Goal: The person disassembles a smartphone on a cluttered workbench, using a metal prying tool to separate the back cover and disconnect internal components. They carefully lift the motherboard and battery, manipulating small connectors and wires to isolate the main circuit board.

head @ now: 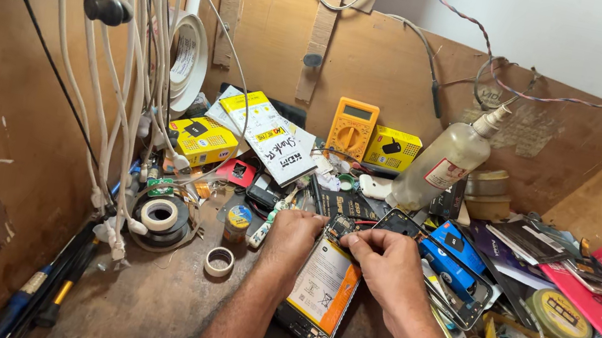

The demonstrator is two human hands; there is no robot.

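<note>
- The opened phone (320,292) lies back-side up near the front edge of the workbench (161,309), with its battery facing up so the inside parts are reachable.
- The left hand (291,237) rests on the phone's upper left corner, fingers curled down, holding it steady.
- The right hand (387,263) presses its fingertips together at the phone's top end, probably pinching a small part; I cannot tell which.
- A small tape roll (219,262) lies just to the left of the phone.
</note>
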